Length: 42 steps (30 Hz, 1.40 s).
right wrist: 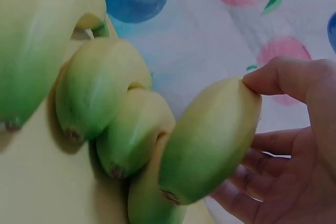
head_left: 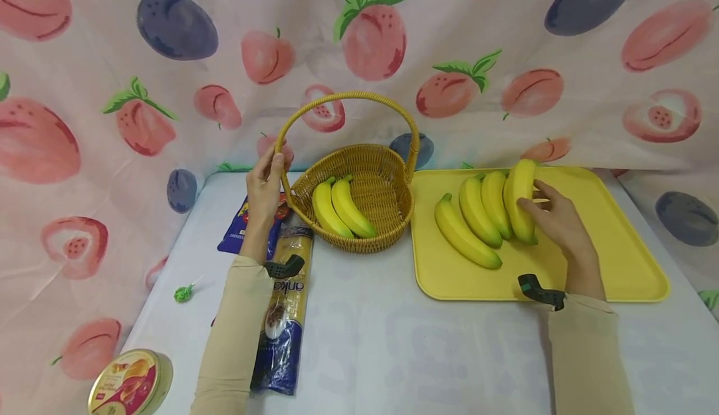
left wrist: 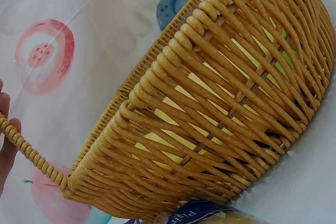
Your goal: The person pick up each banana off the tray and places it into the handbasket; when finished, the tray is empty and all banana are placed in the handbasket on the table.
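Note:
On the left, my left hand [head_left: 265,181] grips the side of the basket's tall handle [left wrist: 31,153]. Two yellow bananas [head_left: 352,206] lie in the wicker basket [head_left: 387,196], towards its left side. Over the yellow tray [head_left: 618,240], my right hand [head_left: 558,215] holds a banana [right wrist: 210,140] between thumb and fingers, its green-tipped end pointing down. In the right wrist view it overlaps another banana [right wrist: 152,203] beneath it. More bananas [head_left: 469,234] lie side by side on the tray, just left of the held one.
Left of the basket lie a long blue-and-gold packet [head_left: 286,334] and a purple packet [head_left: 236,234], partly under my left arm. A green lollipop [head_left: 182,293] and a round tin [head_left: 126,384] are further left. A fruit-print cloth [head_left: 371,97] hangs behind the basket and tray.

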Tool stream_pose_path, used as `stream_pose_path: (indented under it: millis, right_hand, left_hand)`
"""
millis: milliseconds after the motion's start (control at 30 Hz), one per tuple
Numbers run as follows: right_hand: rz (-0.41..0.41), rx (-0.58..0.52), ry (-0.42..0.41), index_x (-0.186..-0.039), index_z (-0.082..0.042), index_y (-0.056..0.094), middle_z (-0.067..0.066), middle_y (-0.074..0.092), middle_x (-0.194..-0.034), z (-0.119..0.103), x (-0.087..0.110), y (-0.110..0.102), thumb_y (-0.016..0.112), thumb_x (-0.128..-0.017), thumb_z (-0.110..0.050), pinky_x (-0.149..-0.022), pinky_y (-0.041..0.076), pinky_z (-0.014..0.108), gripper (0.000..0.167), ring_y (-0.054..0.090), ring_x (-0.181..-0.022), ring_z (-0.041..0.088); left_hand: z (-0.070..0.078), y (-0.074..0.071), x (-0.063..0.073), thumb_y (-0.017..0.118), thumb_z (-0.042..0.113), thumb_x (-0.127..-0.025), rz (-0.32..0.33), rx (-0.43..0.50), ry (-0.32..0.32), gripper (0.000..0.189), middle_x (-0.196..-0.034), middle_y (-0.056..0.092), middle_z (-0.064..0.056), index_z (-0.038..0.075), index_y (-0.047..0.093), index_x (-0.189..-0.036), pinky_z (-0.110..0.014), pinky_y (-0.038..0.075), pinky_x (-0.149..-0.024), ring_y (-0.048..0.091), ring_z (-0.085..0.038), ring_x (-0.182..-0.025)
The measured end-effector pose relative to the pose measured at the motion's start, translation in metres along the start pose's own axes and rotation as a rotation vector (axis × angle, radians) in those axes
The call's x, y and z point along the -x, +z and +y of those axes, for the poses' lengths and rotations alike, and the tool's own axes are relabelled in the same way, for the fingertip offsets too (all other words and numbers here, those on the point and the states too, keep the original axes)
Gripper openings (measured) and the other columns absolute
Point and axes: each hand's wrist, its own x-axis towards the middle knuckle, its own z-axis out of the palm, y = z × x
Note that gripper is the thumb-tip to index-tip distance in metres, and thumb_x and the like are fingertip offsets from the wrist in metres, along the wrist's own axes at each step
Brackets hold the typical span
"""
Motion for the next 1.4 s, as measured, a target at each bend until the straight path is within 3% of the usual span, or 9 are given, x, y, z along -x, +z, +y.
stream_pose_path:
  millis: [100,200,467,633,900,1233,1400]
  right_hand:
    - [-0.02,-0.013,-0.037,-0.152,-0.008,0.012,0.028,0.036,-0.141,-0.007,0.001,0.002,0.048,-0.095,-0.046,-0.071,0.04,0.013,0.077,0.041,-0.122,0.041]
    - [-0.04,-0.012,-0.06,-0.152,-0.008,0.011,0.028,0.037,-0.141,-0.016,0.003,0.005,0.049,-0.095,-0.046,-0.069,0.038,0.008,0.078,0.041,-0.123,0.041]
    - [-0.113,0.043,-0.103,-0.152,-0.01,0.015,0.023,0.038,-0.141,-0.036,0.002,0.019,0.05,-0.094,-0.047,-0.076,0.043,0.023,0.078,0.044,-0.124,0.041]
    - [-0.158,0.057,-0.141,-0.151,-0.008,0.019,0.02,0.039,-0.141,-0.044,0.004,0.029,0.053,-0.094,-0.045,-0.079,0.047,0.033,0.076,0.045,-0.123,0.039]
    - [-0.224,0.03,-0.235,-0.151,-0.009,0.022,0.02,0.038,-0.142,-0.062,0.008,0.045,0.059,-0.093,-0.034,-0.089,0.046,0.048,0.073,0.046,-0.12,0.037]
    - [-0.363,-0.011,-0.303,-0.148,-0.017,0.028,0.014,0.043,-0.137,-0.078,0.016,0.065,0.064,-0.09,-0.035,-0.096,0.041,0.053,0.07,0.046,-0.12,0.034]
    - [-0.416,-0.017,-0.377,-0.147,-0.016,0.03,0.013,0.045,-0.133,-0.086,0.019,0.073,0.066,-0.089,-0.031,-0.096,0.042,0.051,0.07,0.048,-0.119,0.032]
  left_hand:
    - [0.0,0.0,0.0,0.048,0.016,-0.099,-0.002,-0.006,0.005,0.032,-0.089,0.062,0.016,0.012,0.06,-0.129,-0.024,0.043,-0.089,0.06,-0.021,-0.097]
    - [0.0,-0.001,0.0,0.048,0.017,-0.099,-0.004,-0.006,0.007,0.032,-0.088,0.062,0.016,0.011,0.06,-0.129,-0.024,0.043,-0.089,0.061,-0.016,-0.096]
    - [0.002,0.001,-0.002,0.047,0.016,-0.1,-0.009,0.013,0.003,0.033,-0.088,0.062,0.015,0.006,0.058,-0.129,-0.024,0.044,-0.089,0.06,-0.026,-0.098]
    - [0.003,0.0,-0.002,0.047,0.018,-0.1,-0.008,0.004,-0.012,0.034,-0.09,0.062,0.016,0.008,0.058,-0.13,-0.024,0.045,-0.089,0.06,-0.025,-0.099]
    - [0.003,-0.002,-0.001,0.048,0.02,-0.099,0.003,0.002,-0.004,0.033,-0.087,0.063,0.016,0.011,0.06,-0.129,-0.025,0.046,-0.088,0.057,-0.041,-0.102]
    - [0.002,-0.001,0.001,0.048,0.019,-0.099,0.0,0.01,-0.006,0.032,-0.087,0.062,0.015,0.013,0.06,-0.128,-0.024,0.046,-0.088,0.059,-0.031,-0.099]
    - [0.001,0.0,0.001,0.048,0.017,-0.099,0.0,0.014,-0.002,0.033,-0.086,0.063,0.011,0.005,0.058,-0.128,-0.023,0.045,-0.086,0.059,-0.027,-0.095]
